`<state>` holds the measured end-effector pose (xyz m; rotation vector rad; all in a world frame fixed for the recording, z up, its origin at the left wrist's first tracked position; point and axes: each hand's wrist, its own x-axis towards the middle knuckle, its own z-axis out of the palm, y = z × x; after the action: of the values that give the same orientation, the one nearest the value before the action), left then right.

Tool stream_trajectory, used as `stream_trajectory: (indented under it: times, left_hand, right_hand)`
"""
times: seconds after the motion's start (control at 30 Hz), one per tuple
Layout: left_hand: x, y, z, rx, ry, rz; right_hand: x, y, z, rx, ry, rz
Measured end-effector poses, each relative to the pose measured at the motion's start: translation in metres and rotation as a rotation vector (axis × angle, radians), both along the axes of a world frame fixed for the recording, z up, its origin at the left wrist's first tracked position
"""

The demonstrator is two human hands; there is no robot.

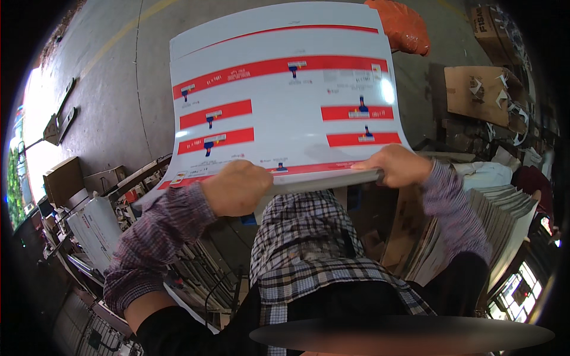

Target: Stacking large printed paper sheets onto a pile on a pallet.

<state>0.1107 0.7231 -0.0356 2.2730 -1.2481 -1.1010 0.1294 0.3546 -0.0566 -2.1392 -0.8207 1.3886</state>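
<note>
A stack of large printed sheets [288,101], white with red bands and small blue pictures, spreads out in front of me. Its near edge bends up slightly by my body. My left hand [238,187] is closed around that near edge, left of the middle. Farther right, my right hand [396,167] grips the same edge, thumb on top and fingers beneath. The sheets' far edges are slightly staggered. What supports the stack is hidden under it.
Behind the stack's far right corner lies an orange plastic bag [402,26]. Cardboard boxes [478,96] stand to the right. Piled flat boards [496,219] are near my right arm. At left are a cardboard box [64,181] and a pallet jack's forks [61,115] on the concrete floor [113,71].
</note>
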Motion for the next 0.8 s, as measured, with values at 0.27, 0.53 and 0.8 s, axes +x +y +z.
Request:
stream_trajectory:
  times: [0.27,0.53,0.8]
  left_hand:
    - [0.044,0.036,-0.09,0.149,-0.818,0.8]
    - [0.04,0.013,-0.202,0.19,-0.72,1.03]
    - [-0.009,0.145,-0.14,0.365,-0.946,1.214]
  right_hand:
    - [0.1,0.014,-0.013,-0.183,-0.307,-0.206]
    - [0.018,0.017,-0.18,-0.301,-1.021,-0.482]
    - [0.01,-0.006,-0.153,-0.203,-0.887,-0.441]
